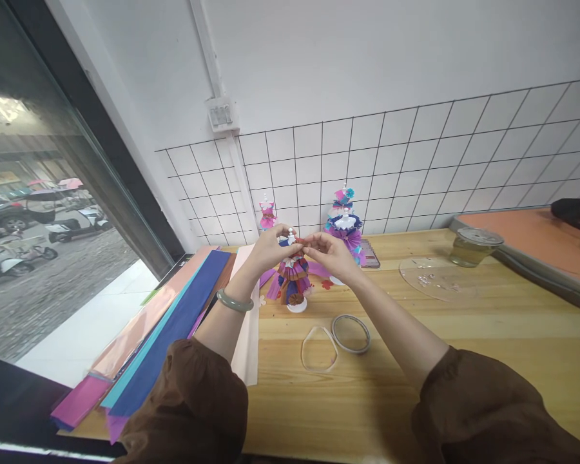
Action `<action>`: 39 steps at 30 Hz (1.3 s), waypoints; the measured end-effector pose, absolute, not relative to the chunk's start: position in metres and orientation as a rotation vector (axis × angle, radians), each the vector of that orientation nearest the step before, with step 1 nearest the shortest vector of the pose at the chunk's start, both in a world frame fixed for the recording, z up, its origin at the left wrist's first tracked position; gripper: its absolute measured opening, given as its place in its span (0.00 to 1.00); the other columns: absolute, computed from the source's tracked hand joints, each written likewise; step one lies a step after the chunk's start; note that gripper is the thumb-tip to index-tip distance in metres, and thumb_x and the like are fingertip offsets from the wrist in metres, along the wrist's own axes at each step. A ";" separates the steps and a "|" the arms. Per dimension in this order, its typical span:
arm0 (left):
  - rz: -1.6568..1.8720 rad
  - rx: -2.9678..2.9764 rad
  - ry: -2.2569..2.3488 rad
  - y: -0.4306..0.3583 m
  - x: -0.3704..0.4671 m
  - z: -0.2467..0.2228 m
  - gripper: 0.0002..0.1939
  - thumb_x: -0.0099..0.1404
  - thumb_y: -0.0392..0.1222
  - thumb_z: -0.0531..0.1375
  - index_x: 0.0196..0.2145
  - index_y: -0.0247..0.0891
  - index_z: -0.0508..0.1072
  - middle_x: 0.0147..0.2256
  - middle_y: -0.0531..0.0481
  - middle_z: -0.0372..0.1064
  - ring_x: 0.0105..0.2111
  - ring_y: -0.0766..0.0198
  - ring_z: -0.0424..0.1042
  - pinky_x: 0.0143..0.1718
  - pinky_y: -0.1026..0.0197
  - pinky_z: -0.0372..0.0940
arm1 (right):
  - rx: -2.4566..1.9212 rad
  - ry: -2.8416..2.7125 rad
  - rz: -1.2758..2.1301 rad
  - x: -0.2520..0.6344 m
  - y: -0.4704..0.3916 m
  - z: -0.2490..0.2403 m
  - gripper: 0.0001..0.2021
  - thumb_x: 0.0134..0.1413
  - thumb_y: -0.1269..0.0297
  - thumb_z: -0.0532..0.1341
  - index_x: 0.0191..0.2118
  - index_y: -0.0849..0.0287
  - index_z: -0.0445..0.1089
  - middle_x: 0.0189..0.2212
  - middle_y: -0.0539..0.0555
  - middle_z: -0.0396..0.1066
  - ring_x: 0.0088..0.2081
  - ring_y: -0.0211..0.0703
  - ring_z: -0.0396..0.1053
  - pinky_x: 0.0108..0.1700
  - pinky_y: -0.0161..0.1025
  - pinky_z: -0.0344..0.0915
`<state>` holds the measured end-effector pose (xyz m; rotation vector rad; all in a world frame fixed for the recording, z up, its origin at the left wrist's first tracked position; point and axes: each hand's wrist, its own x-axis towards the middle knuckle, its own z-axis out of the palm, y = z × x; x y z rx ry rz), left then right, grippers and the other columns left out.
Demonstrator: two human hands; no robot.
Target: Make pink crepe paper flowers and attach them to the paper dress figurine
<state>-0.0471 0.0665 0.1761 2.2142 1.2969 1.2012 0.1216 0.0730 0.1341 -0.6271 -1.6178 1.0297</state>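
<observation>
A small tree of pleated purple, orange and dark blue paper stands upright on a round white base, with a white finial at its top. My left hand is closed around the upper part of the tree, thumb in front. From the other side my right hand pinches a small red paper piece against the same upper tier; the fingertips partly hide it. Behind my right hand rises a taller blue, purple and pink paper tree. A smaller pink paper tree shows behind my left hand.
Folded coloured paper sheets lie along the left, beside the window. A roll of tape and a clear loop lie on the wooden table in front. At right are a clear disc with small bits and a large tape roll.
</observation>
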 end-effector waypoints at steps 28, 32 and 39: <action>1.249 2.215 1.215 0.071 -0.051 0.175 0.13 0.53 0.48 0.57 0.33 0.37 0.69 0.33 0.49 0.68 0.35 0.64 0.67 0.37 0.60 0.63 | -0.642 -1.515 1.084 0.122 0.074 0.131 0.11 0.43 0.60 0.62 0.35 0.57 0.70 0.35 0.53 0.73 0.39 0.43 0.70 0.45 0.43 0.64; 1.255 2.206 1.183 0.070 -0.049 0.175 0.12 0.54 0.47 0.56 0.33 0.37 0.69 0.32 0.50 0.67 0.35 0.64 0.67 0.37 0.60 0.63 | -0.620 -1.484 1.096 0.119 0.078 0.126 0.13 0.40 0.59 0.64 0.34 0.58 0.68 0.34 0.53 0.73 0.37 0.43 0.70 0.43 0.42 0.66; 1.237 2.185 1.120 0.072 -0.050 0.176 0.15 0.59 0.49 0.51 0.31 0.36 0.69 0.30 0.50 0.67 0.32 0.65 0.66 0.35 0.61 0.62 | -0.626 -1.506 1.042 0.113 0.080 0.120 0.13 0.42 0.59 0.63 0.34 0.59 0.67 0.32 0.54 0.72 0.34 0.42 0.70 0.39 0.40 0.67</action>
